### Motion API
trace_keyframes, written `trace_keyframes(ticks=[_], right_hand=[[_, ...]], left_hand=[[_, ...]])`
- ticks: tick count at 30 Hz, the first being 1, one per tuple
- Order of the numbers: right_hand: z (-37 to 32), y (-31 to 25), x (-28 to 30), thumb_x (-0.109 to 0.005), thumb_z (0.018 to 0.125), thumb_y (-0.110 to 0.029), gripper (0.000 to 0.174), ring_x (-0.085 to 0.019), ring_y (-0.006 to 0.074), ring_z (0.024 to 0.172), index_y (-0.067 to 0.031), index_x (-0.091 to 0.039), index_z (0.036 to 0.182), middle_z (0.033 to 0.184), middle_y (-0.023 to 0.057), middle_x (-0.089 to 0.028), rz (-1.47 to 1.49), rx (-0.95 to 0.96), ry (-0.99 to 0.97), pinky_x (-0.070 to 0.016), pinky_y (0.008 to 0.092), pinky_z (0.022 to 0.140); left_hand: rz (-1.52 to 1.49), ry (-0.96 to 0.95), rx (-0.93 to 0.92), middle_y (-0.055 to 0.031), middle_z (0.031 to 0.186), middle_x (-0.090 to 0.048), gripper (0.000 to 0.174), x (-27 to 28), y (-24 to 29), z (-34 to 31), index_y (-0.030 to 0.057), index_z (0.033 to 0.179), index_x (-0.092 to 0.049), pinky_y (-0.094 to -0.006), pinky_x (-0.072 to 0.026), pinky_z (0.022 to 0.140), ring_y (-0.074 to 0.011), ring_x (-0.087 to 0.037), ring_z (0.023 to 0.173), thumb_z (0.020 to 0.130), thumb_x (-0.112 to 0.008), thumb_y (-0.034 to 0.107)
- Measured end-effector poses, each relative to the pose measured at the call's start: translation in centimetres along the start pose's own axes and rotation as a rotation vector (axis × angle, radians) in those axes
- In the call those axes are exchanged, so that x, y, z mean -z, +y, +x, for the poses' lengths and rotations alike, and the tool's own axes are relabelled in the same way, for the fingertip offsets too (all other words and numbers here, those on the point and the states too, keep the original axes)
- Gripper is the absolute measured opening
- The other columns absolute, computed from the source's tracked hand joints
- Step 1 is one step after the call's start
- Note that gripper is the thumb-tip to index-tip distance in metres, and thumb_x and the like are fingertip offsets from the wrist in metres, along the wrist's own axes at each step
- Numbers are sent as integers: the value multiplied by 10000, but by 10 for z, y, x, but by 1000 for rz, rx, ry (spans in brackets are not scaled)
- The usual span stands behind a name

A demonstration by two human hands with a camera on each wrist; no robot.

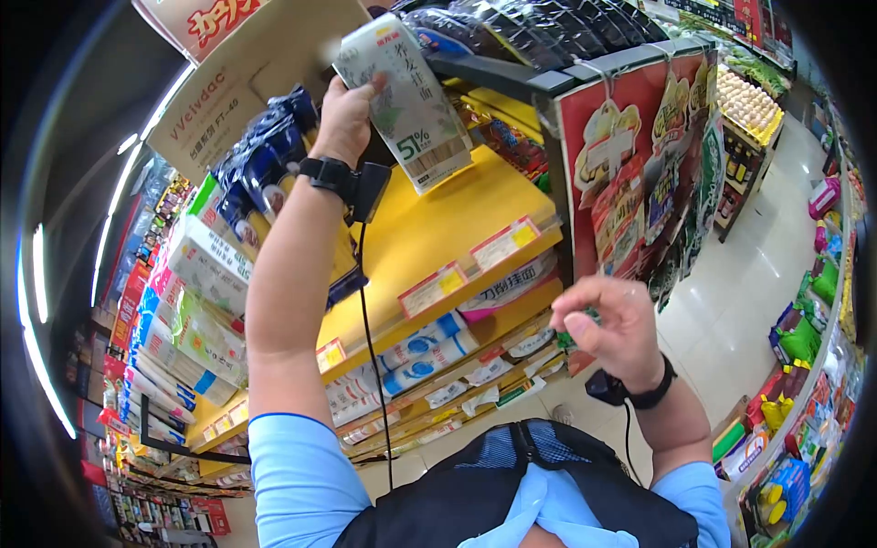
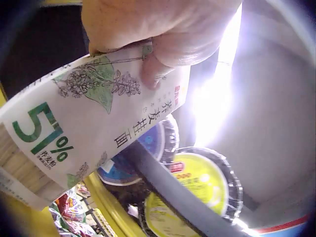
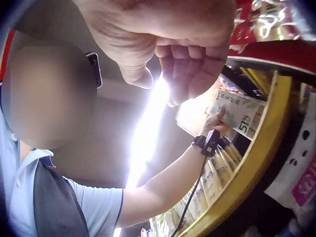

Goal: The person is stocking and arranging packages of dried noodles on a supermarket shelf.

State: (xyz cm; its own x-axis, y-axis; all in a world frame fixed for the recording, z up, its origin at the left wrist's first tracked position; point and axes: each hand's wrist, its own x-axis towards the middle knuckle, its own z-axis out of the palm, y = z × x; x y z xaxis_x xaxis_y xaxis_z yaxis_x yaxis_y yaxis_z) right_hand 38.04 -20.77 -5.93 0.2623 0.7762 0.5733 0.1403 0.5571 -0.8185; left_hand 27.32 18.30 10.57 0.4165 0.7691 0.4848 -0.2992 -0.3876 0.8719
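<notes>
My left hand point(image 1: 345, 121) grips a white packet of dried noodles point(image 1: 411, 110) near its upper end, with the thumb across the printed front. Large green "51%" lettering and a plant drawing mark the packet, and pale noodles show through its lower window. It stands tilted over the yellow shelf point(image 1: 498, 196). In the left wrist view, the thumb of the left hand point(image 2: 163, 37) presses on the packet point(image 2: 98, 108). My right hand point(image 1: 610, 327) is raised in front of the shelf's right end, fingers loosely bent and holding nothing.
Blue-topped noodle packs point(image 1: 260, 164) and more white packets point(image 1: 212, 265) fill the shelf's left side. A dark metal rail point(image 2: 173, 187) runs before round lidded tubs point(image 2: 195, 187). A red poster board point(image 1: 630, 173) hangs at the shelf's right end, beside a tiled aisle point(image 1: 731, 274).
</notes>
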Motion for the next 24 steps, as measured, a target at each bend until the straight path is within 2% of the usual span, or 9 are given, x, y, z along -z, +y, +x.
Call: trace_keyframes(ticks=[2,6,7,10,14,18,21,22,24], right_hand=[[-13,9,20,-723,909,-122,184,-685,102,735,41,-729,994,865,91,-744,4,-252,6,-535,245,674],[-15,34,41,-741,907,-142,200,-661,87,708,34,-736,1000,856,86,-737,52,-316,-12,-518,235,652],[-13,38,44,-744,906,-147,206,-664,91,712,35,-735,1003,856,88,-737,56,-329,-37,-520,237,656],[-7,47,45,-753,906,-156,221,-694,135,779,35,-733,1016,887,101,-742,102,-352,-133,-539,256,713],[0,59,37,-759,902,-132,204,-707,156,821,32,-731,1020,919,106,-745,109,-256,-231,-553,271,752],[11,61,27,-763,890,-123,187,-721,167,802,20,-733,1005,903,114,-749,50,-194,-327,-563,283,740],[12,59,22,-779,865,-121,205,-726,189,803,17,-732,1009,887,119,-749,17,-262,-342,-566,293,756],[10,57,21,-776,860,-113,201,-727,190,802,17,-731,1006,883,119,-750,-13,-285,-345,-567,293,755],[4,64,13,-763,845,-95,193,-722,176,792,20,-729,996,865,107,-752,9,-296,-327,-568,295,745]], left_hand=[[9,3,3,-134,1146,-710,318,0,-31,17,-12,1209,-569,-404,-551,935,-249,-689,1031,930,-722,-12],[-11,55,-127,-123,1113,-713,286,-4,-62,27,-7,1166,-584,-383,-561,903,-229,-688,1007,928,-740,25],[32,115,-207,-103,1143,-710,373,-4,-73,29,15,1249,-585,-381,-557,908,-223,-680,1019,927,-765,72],[664,453,-365,-140,1264,-631,573,-23,-67,6,15,1354,-484,-383,-546,966,-221,-638,1103,884,-807,75],[220,127,86,-172,1402,-509,869,-5,-96,-15,53,1503,-235,-426,-467,1066,-286,-540,1278,844,-801,19],[234,65,96,-150,1361,-529,835,-11,-104,-19,49,1497,-217,-415,-482,1061,-282,-567,1251,855,-733,-85],[148,114,36,-175,1296,-539,723,-32,-102,-18,46,1391,-280,-436,-576,964,-299,-622,1169,816,-651,-187],[138,137,108,-205,1303,-570,656,-46,-86,-29,28,1402,-278,-440,-554,1011,-302,-621,1194,879,-633,-145],[153,132,16,-221,1321,-532,708,-34,-101,-24,39,1387,-238,-439,-555,1021,-327,-608,1209,862,-692,-101]])
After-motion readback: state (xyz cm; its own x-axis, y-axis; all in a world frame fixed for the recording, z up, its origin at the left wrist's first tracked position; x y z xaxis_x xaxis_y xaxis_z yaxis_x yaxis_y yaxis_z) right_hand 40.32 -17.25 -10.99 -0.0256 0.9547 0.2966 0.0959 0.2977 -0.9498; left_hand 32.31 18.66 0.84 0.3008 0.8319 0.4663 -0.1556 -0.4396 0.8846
